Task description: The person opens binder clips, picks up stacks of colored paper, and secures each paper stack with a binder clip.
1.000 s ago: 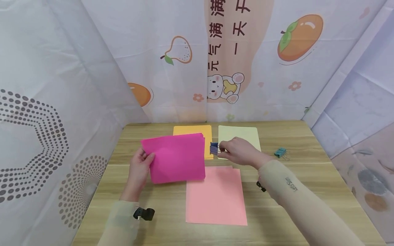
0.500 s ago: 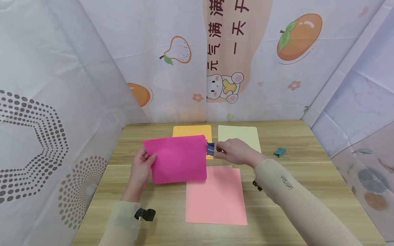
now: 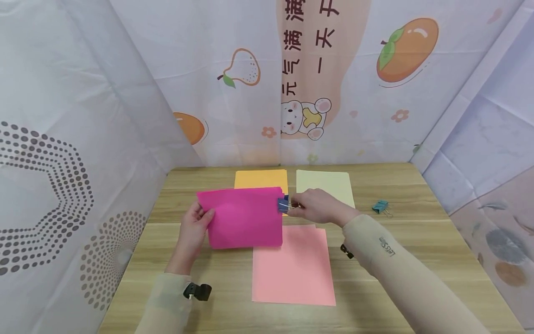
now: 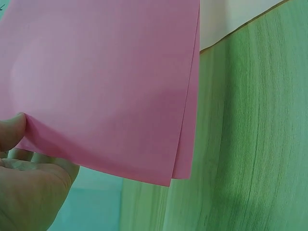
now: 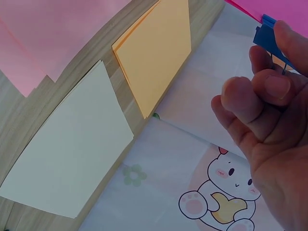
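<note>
My left hand pinches several magenta paper sheets by their left edge, holding them up over the table. In the left wrist view the thumb lies on top of the sheets, and two of their edges are slightly offset. My right hand pinches the wire handles of a blue binder clip, which sits at the upper right edge of the magenta sheets. The right wrist view shows the clip between thumb and fingers, its mouth at the paper's edge.
Light pink sheets lie in front, partly under the raised magenta ones. Orange sheets and pale yellow sheets lie at the back. A teal binder clip rests on the wooden table at the right. A printed curtain hangs behind.
My right hand has moved slightly left, bringing the blue binder clip from beside the magenta sheets onto their right edge. The left hand and sheets have shifted a little to the right.
</note>
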`<state>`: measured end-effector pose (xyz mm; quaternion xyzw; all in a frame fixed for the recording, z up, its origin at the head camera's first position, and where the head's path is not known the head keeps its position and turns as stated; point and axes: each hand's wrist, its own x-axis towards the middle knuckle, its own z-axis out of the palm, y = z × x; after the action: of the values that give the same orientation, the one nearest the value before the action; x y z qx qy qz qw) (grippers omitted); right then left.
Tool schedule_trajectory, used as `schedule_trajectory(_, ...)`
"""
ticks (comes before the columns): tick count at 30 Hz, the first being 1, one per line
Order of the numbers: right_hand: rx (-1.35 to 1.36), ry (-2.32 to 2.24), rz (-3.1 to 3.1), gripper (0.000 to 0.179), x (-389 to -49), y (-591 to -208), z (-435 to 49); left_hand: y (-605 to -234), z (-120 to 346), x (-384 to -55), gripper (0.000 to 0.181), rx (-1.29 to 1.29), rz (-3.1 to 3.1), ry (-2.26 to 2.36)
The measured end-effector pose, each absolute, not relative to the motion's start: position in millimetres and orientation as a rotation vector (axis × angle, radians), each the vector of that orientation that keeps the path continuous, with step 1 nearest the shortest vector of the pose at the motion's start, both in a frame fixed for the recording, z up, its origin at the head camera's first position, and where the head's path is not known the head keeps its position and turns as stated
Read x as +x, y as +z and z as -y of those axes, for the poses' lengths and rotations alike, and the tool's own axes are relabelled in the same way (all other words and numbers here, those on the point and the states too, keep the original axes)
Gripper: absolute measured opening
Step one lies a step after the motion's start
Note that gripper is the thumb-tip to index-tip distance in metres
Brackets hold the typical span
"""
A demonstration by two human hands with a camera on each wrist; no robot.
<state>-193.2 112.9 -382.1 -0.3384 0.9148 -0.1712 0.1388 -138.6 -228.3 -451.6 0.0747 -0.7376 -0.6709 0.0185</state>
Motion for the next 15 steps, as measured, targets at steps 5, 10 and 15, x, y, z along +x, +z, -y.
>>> schedule_trajectory(5,-1.001,-0.492,-2.637,0.023,-192.7,-381.6,-110.5,-451.3,228.5,-138.1,0.03,0.22,2.304,-2.095)
schedule_trajectory(10,-0.995,-0.494,-2.628,0.023,-192.1,-381.8,-108.4,-452.2,228.4,-138.3,0.031,0.205,2.301,-2.109)
schedule_trajectory(15,-0.995,-0.499,-2.624,0.023,-191.9,-383.2,-108.0,-453.0,227.6,-138.0,0.031,0.192,2.303,-2.108)
